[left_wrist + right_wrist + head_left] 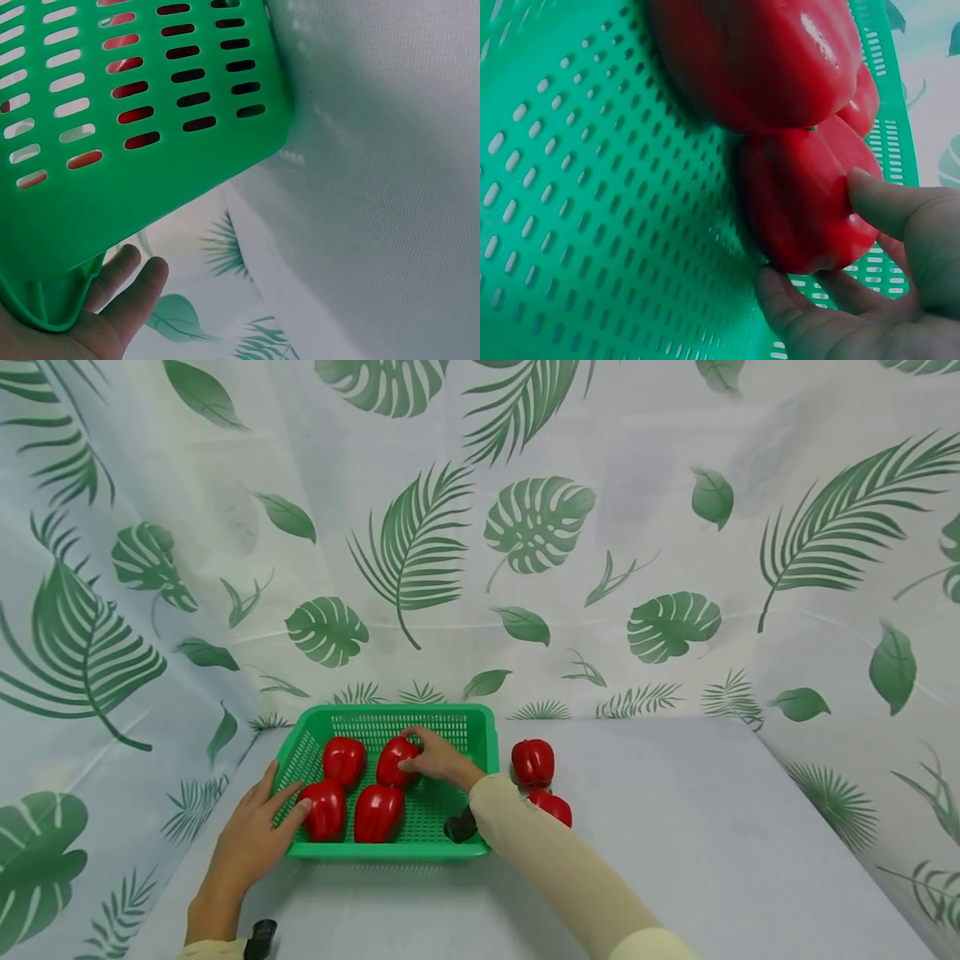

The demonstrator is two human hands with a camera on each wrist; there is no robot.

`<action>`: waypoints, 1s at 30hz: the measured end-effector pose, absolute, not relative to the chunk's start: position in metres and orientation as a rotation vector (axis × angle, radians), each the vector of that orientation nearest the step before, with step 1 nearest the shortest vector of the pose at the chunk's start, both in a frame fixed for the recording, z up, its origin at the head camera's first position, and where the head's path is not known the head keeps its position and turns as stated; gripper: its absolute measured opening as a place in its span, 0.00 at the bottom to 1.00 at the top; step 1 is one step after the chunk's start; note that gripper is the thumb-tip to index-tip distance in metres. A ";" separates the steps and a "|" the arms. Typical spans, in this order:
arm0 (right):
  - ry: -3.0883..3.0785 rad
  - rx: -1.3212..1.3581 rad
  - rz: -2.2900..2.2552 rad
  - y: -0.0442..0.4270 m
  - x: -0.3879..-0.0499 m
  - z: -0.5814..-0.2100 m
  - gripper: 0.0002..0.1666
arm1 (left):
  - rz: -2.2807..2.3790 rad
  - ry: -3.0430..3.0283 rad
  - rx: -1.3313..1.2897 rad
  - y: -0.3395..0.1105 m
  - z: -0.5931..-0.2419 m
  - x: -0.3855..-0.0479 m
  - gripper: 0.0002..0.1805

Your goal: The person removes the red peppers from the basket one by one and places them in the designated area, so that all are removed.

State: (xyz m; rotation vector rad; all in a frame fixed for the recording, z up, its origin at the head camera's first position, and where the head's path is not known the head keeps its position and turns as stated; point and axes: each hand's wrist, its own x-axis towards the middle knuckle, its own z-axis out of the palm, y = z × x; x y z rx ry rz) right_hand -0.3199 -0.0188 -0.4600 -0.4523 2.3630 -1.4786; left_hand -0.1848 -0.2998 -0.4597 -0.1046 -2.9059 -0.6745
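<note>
A green plastic basket (390, 850) holds several red bell peppers, among them one at front left (324, 810), one at front centre (378, 814) and one at back left (344, 762). Inside it, my right hand (435, 756) holds another bell pepper (810, 199) between thumb and fingers; this pepper touches its neighbour (757, 60). At the basket's left side, my left hand (251, 835) rests against the rim with fingers spread and fairly straight. The left wrist view shows two of its fingers (139, 300) extending past the rim, outside the basket wall (172, 157).
Two more red bell peppers lie on the table right of the basket: one farther back (533, 763), the other (551, 807) partly hidden by my right sleeve (555, 860). A leaf-patterned sheet (570, 635) hangs behind the white table (675, 827).
</note>
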 end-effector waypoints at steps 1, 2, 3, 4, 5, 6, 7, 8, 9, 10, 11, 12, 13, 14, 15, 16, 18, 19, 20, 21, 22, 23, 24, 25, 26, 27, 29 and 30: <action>2.368 -0.457 -1.478 -0.019 -0.320 -0.460 0.28 | -0.676 -2.903 -0.104 -0.300 -0.459 -0.185 0.34; 2.368 -0.459 -1.482 -0.019 -0.320 -0.459 0.28 | -0.677 -2.900 -0.103 -0.300 -0.459 -0.184 0.34; 2.369 -0.458 -1.488 -0.019 -0.320 -0.459 0.27 | -0.677 -2.897 -0.104 -0.300 -0.459 -0.184 0.34; 2.368 -0.458 -1.497 -0.019 -0.320 -0.458 0.27 | -0.678 -2.895 -0.105 -0.300 -0.459 -0.184 0.34; 2.363 -0.455 -1.510 -0.019 -0.320 -0.457 0.27 | -0.680 -2.892 -0.106 -0.300 -0.459 -0.184 0.34; 2.360 -0.454 -1.518 -0.018 -0.320 -0.457 0.28 | -0.682 -2.891 -0.108 -0.300 -0.459 -0.183 0.34; 2.357 -0.452 -1.529 -0.018 -0.319 -0.456 0.28 | -0.685 -2.892 -0.109 -0.300 -0.459 -0.183 0.34; 2.355 -0.449 -1.540 -0.017 -0.319 -0.455 0.28 | -0.686 -2.892 -0.111 -0.300 -0.459 -0.183 0.34; 2.349 -0.445 -1.555 -0.016 -0.319 -0.455 0.28 | -0.687 -2.893 -0.112 -0.300 -0.459 -0.183 0.34; 2.336 -0.439 -1.572 -0.015 -0.319 -0.455 0.29 | -0.687 -2.894 -0.113 -0.300 -0.459 -0.183 0.34; 2.323 -0.431 -1.587 -0.014 -0.319 -0.455 0.29 | -0.686 -2.895 -0.114 -0.299 -0.459 -0.183 0.34; 2.305 -0.424 -1.608 -0.014 -0.319 -0.455 0.29 | -0.685 -2.898 -0.114 -0.299 -0.459 -0.183 0.34; 2.291 -0.414 -1.627 -0.013 -0.320 -0.454 0.29 | -0.683 -2.901 -0.113 -0.299 -0.458 -0.183 0.34; 2.272 -0.404 -1.648 -0.013 -0.320 -0.454 0.29 | -0.681 -2.903 -0.112 -0.299 -0.458 -0.183 0.34; 2.247 -0.393 -1.673 -0.012 -0.321 -0.453 0.29 | -0.680 -2.904 -0.111 -0.299 -0.458 -0.183 0.34; 2.226 -0.379 -1.693 -0.012 -0.321 -0.452 0.30 | -0.680 -2.906 -0.110 -0.299 -0.459 -0.184 0.34; 2.185 -0.351 -1.727 -0.011 -0.322 -0.450 0.30 | -0.682 -2.904 -0.109 -0.299 -0.459 -0.184 0.34; 2.168 -0.338 -1.741 -0.010 -0.322 -0.449 0.30 | -0.683 -2.902 -0.110 -0.298 -0.460 -0.183 0.34; 2.144 -0.325 -1.758 -0.010 -0.322 -0.448 0.30 | -0.685 -2.900 -0.111 -0.298 -0.460 -0.183 0.34; 2.126 -0.318 -1.773 -0.009 -0.323 -0.447 0.30 | -0.686 -2.899 -0.112 -0.298 -0.460 -0.183 0.34; 2.113 -0.311 -1.780 -0.008 -0.323 -0.446 0.30 | -0.687 -2.899 -0.112 -0.298 -0.461 -0.183 0.34; 2.095 -0.308 -1.788 -0.007 -0.323 -0.445 0.30 | -0.687 -2.899 -0.114 -0.299 -0.461 -0.183 0.34; 2.078 -0.309 -1.800 -0.006 -0.322 -0.443 0.29 | -0.687 -2.899 -0.116 -0.299 -0.461 -0.183 0.34; 2.060 -0.309 -1.810 -0.005 -0.322 -0.442 0.29 | -0.687 -2.900 -0.115 -0.299 -0.462 -0.183 0.34; 2.044 -0.311 -1.817 -0.004 -0.322 -0.440 0.29 | -0.685 -2.901 -0.115 -0.299 -0.462 -0.183 0.34; 2.027 -0.316 -1.827 -0.003 -0.321 -0.439 0.29 | -0.683 -2.902 -0.115 -0.300 -0.462 -0.184 0.35; 1.991 -0.318 -1.848 0.000 -0.320 -0.435 0.29 | -0.682 -2.902 -0.118 -0.300 -0.462 -0.184 0.35; 1.977 -0.323 -1.859 0.002 -0.319 -0.434 0.29 | -0.683 -2.902 -0.119 -0.301 -0.461 -0.184 0.35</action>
